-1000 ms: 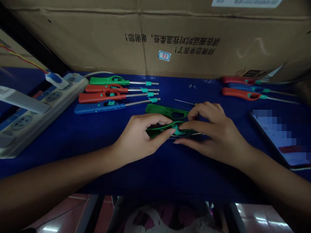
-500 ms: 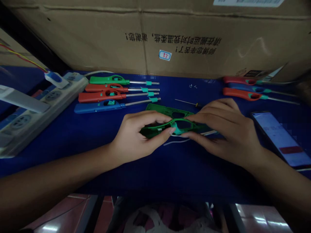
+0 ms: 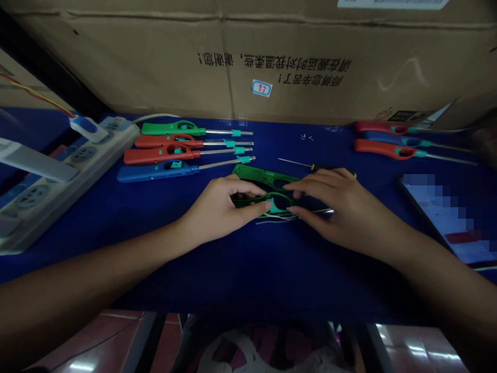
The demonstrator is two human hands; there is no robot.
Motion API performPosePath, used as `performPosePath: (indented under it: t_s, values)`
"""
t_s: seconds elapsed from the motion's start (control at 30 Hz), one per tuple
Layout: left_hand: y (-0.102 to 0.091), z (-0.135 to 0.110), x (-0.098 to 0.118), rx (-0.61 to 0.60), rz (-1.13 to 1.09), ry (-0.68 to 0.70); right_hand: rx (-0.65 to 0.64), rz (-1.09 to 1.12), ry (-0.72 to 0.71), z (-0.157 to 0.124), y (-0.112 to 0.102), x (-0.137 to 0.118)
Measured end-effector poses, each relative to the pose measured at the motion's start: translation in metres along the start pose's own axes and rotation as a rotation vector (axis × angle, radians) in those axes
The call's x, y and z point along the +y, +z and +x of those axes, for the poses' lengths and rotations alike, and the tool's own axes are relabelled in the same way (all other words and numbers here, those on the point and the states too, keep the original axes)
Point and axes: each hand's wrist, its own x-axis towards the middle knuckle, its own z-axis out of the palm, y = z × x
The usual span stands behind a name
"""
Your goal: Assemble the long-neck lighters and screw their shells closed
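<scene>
My left hand is closed around one half of a green lighter casing, its thumb pressed on the teal trigger in the casing. The fingers and thumb of my right hand are around the right end of that half; the hand hides their exact contact. A thin white wire trails along the near side, and a metal tube sticks out under my right hand. Just behind lies the other green casing half, partly covered by my fingers. A thin screwdriver lies beyond my right hand.
Several long-nosed lighters lie at the back left, and more lighters at the back right. Tiny screws sit near the cardboard box. A power strip is on the left, a phone on the right.
My right hand has shifted slightly left and down, and its fingers have drawn back, uncovering more of the screwdriver. The held casing half sits a little lower and further left.
</scene>
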Motion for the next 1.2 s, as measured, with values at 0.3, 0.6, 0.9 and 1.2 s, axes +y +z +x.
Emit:
performPosePath:
  t_s: [0.3, 0.6, 0.9, 1.2]
  values:
    - [0.004, -0.001, -0.002, -0.046, 0.191, 0.200, -0.134, 0.135, 0.042, 0.003, 0.009, 0.004]
    - [-0.004, 0.000, 0.003, -0.029, 0.225, 0.318, -0.067, 0.159, -0.013, 0.001, -0.009, 0.005]
    - [-0.011, -0.002, 0.004, -0.231, 0.357, 0.364, -0.355, 0.243, 0.014, -0.006, -0.021, 0.011]
    - [-0.010, -0.003, 0.002, -0.227, 0.329, 0.313, -0.270, 0.247, -0.028, -0.006, -0.021, 0.015]
